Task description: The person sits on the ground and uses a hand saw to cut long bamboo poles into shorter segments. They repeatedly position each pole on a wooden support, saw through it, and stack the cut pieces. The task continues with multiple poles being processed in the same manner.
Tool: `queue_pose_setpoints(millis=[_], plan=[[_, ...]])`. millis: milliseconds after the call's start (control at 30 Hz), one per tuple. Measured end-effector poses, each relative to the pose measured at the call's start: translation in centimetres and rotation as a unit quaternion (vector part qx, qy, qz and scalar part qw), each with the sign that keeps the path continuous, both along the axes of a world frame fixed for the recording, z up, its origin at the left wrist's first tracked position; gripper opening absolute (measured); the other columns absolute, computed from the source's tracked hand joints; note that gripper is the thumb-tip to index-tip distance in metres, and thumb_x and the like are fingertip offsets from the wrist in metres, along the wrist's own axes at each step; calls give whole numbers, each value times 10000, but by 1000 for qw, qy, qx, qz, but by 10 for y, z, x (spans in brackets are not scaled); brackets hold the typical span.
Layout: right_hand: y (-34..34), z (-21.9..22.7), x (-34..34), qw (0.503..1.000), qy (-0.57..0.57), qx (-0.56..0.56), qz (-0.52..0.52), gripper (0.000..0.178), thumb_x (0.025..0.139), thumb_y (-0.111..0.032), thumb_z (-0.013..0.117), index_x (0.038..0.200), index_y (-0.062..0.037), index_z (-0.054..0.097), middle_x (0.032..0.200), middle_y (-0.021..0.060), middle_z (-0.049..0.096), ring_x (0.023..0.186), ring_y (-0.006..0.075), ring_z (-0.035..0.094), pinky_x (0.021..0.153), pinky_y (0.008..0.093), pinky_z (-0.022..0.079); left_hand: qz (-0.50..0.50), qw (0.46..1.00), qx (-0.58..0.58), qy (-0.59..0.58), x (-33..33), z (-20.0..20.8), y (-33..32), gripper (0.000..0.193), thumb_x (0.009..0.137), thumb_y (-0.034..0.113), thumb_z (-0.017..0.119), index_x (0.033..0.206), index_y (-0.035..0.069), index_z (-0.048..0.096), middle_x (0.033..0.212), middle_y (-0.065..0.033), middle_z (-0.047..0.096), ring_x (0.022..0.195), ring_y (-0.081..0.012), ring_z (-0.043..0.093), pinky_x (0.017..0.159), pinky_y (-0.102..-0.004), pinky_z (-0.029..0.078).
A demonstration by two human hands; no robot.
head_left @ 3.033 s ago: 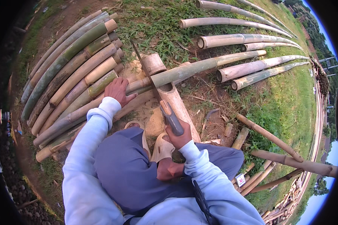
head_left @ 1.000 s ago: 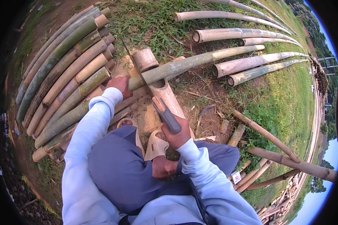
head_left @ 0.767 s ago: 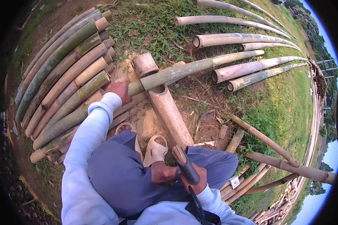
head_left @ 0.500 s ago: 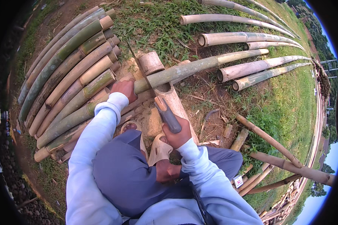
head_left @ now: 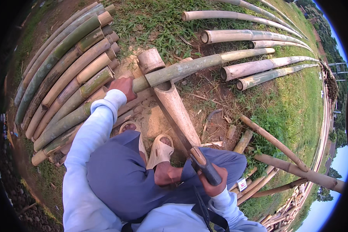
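Note:
A long greenish bamboo pole (head_left: 193, 67) lies across a thick bamboo piece (head_left: 179, 116) with a notched upper end. Around the pole's left end, my left hand (head_left: 123, 88) is closed. My right hand (head_left: 214, 182) grips the dark and brown handle of a handsaw (head_left: 174, 125) close to my right knee. The saw's long narrow blade slants up and left to the pole, just right of my left hand. Its far end rests at the cut; the cut's depth is hidden. Beyond the pole stands a short thick bamboo stump (head_left: 150, 60).
Stacked bamboo poles (head_left: 62, 71) fill the left side. More poles (head_left: 251, 36) lie on the grass at the far right. A bamboo frame (head_left: 294, 170) stands at the lower right. Sawdust (head_left: 155, 123) covers the ground by my sandals (head_left: 160, 150).
My right hand has pulled the saw back toward my body, down and right, so more blade shows on the near side of the pole. My left hand stays on the pole.

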State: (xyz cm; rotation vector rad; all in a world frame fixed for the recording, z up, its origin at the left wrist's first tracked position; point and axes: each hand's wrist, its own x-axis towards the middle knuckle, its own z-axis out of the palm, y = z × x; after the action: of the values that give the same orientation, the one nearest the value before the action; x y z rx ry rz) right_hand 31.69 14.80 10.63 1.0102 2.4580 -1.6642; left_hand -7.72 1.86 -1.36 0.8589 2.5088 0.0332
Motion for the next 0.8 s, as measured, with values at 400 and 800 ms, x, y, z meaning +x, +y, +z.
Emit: queue_pose_setpoints(millis=[400,800], plan=[[-13,-61,-28,991,126,24,38,197,822,-24,710,1018,-3,709,732,90,664,636,155,652,624,299,508,0,1000,-19,20,1,-5,-2,483,731,309,773,1100,21,654,1077,-243,717,1039,-393,693,935,-473,552],[-23,-38,-6,994,82,36,66,340,806,-23,725,1143,-7,691,789,116,697,678,211,693,661,315,526,-4,1000,7,0,-7,-14,-17,519,710,299,767,1127,22,629,1051,-246,710,1017,-416,684,924,-502,542]])
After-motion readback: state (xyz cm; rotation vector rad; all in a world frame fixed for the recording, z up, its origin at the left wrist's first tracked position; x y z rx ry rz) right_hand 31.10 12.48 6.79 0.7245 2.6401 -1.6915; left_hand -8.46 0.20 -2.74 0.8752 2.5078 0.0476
